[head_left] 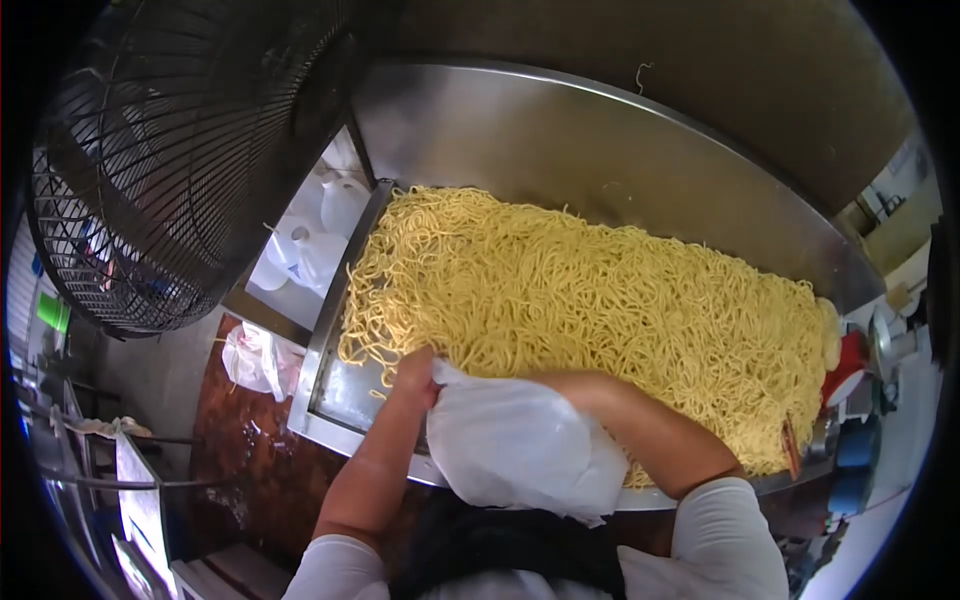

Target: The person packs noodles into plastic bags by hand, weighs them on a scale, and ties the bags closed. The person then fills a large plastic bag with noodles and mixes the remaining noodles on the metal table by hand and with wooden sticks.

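Metal surface (358, 390) in a cluttered room, viewed from above, with a tall steel panel (600, 125) along the far side. Spread thickly across it: yellow noodles (600, 300), thinning to loose strands at the left end. Close to the body, over the near edge, right beside the noodles: a cloudy white bag (505, 440), bulging. At its upper left rim: the left hand (422, 376), with fingers grasping the plastic. Reaching in from the right to the same rim: the right hand (565, 387), partly covered by the bag, with fingers out of sight; cannot tell whether clenched or released. Far left: a large black fan (190, 180). Beyond the surface's left end: white jugs (315, 255) and, lower, a second bag (262, 358).
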Demonstrator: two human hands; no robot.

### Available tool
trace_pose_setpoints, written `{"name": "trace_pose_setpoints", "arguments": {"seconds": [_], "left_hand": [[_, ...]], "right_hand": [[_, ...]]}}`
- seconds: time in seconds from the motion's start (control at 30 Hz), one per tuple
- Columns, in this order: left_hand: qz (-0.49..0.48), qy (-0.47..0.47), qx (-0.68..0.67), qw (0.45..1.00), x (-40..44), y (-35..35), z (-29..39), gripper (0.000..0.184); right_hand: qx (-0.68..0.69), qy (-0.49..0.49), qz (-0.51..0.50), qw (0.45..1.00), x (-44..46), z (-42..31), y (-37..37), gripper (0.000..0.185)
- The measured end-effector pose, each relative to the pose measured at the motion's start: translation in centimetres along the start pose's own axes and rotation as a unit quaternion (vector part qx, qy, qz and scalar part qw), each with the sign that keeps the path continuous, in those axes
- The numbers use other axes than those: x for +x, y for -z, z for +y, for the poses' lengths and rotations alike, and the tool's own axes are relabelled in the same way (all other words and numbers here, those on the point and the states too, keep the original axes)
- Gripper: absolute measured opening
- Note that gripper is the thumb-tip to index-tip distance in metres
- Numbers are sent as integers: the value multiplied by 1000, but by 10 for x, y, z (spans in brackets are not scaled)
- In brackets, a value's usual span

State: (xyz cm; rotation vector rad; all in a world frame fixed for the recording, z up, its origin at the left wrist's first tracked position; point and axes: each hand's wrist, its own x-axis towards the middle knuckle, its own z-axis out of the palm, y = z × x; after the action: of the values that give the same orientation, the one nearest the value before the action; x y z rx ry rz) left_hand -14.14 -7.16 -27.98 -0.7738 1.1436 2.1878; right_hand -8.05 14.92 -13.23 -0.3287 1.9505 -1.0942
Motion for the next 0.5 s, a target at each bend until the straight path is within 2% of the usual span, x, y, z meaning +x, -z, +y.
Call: {"name": "trace_pose_setpoints", "arguments": {"seconds": [0.03,0.07,0.1,0.13,0.17,0.2,0.23,0.27,0.3,0.33,0.37,0.43,0.47,0.5], "left_hand": [[3,-1,-1,1000,-1,3,-2,24],[1,-15,55,998,-3,6,-4,24],[-3,-31,112,993,-4,9,-4,25],[-1,-34,111,993,-5,12,-5,25],[-24,-28,56,998,-9,11,-5,26],[-47,-20,2,999,-12,10,-7,28],[-48,-20,3,999,-10,10,-5,28],[-3,-42,36,998,-10,9,0,27],[42,-65,70,995,-9,6,5,26],[37,-70,74,994,-10,2,7,26],[22,-81,55,995,-15,-10,12,25],[2,-93,32,995,-37,-38,25,24],[-28,-116,81,990,-61,-59,37,22],[-54,-138,127,981,-86,-79,49,21]], "right_hand": [[34,-1,30,999,4,-1,11,53],[34,1,27,999,8,-3,13,53],[-141,-2,148,979,15,-8,18,58],[-309,-4,265,913,23,-12,21,63],[-310,-1,265,913,45,-1,16,63],[-289,-32,230,929,78,21,6,67],[-267,-64,195,942,96,32,0,72],[-268,-64,198,941,97,28,2,72],[-172,-79,165,968,98,24,8,71],[-74,-91,132,984,96,19,12,71],[-76,-87,142,983,87,19,14,71],[106,4,84,991,55,28,4,62],[198,48,49,978,42,27,-1,58],[197,44,47,978,31,13,1,58]]}}
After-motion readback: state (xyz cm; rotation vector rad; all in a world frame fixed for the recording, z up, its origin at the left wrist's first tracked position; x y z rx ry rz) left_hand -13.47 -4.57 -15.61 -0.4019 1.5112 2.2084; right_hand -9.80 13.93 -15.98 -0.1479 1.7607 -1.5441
